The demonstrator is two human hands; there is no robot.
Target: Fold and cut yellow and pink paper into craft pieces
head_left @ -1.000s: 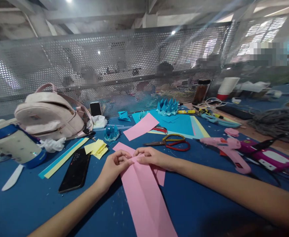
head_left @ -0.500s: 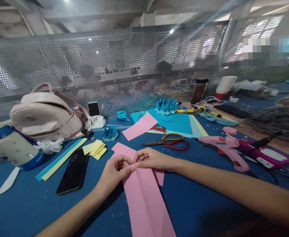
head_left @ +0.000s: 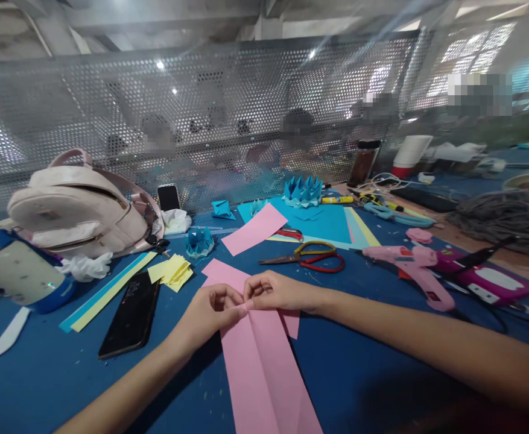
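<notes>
While the blue table (head_left: 56, 386) and its clutter slid slightly toward the lower left of the frame, the long pink paper strip (head_left: 259, 361) stayed flat at lower centre, so the fold looked barely advanced. Both forearms reached in from the bottom edge, and the left hand (head_left: 210, 313) and right hand (head_left: 275, 291) had closed tighter, fingertips meeting, pinching the strip's far end at mid-frame.

Both hands' fingers (head_left: 241, 306) have closed tighter, pinching the pink paper strip (head_left: 259, 361) at its crease.
</notes>
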